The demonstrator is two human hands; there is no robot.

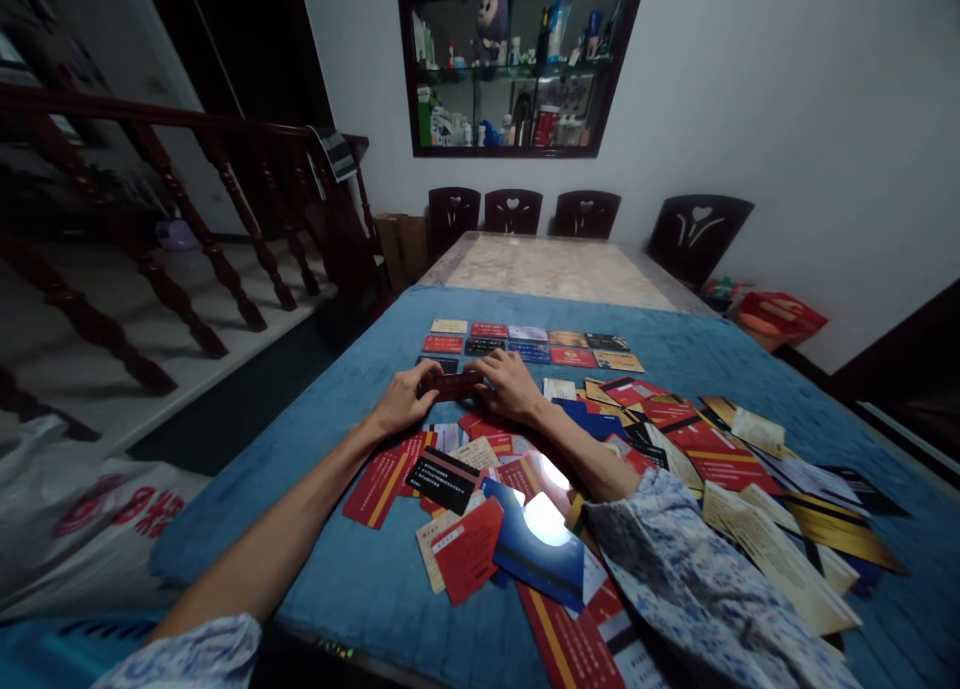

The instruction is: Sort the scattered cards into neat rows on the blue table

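Blue cloth (307, 589) over the near part of a long table, the far tabletop (547, 264) a mottled pale brown. Dark red card (454, 388) held crosswise between both hands, low over the cloth, just below the laid-out cards; whether it touches the cloth, cannot tell. Left hand (405, 397) pinches its left end, thumb on the near side, fingers bent on the far side. Right hand (510, 381) pinches the right end, fingers curled, the rest of the hand arched above the cloth. Beyond the hands, two rows of five cards, neatly spaced. Far row from the left: cream, red, whitish, tan, black. Nearer row: red, black, blue, red, yellowish. One dark card (437, 365) lies below that row's left end, partly behind the left hand. Between the forearms, a loose overlapping heap: black card (442, 479) with pale print, red card (469, 551), large blue card (536, 549) with bright glare. Right of the right forearm, a wider spread, mostly red, cream and gold. Patterned sleeve (697, 569) covers part of the heap. Dark chairs (513, 212) at the far end; wall cabinet (517, 152) above, plush toy (491, 24) on its upper shelf.
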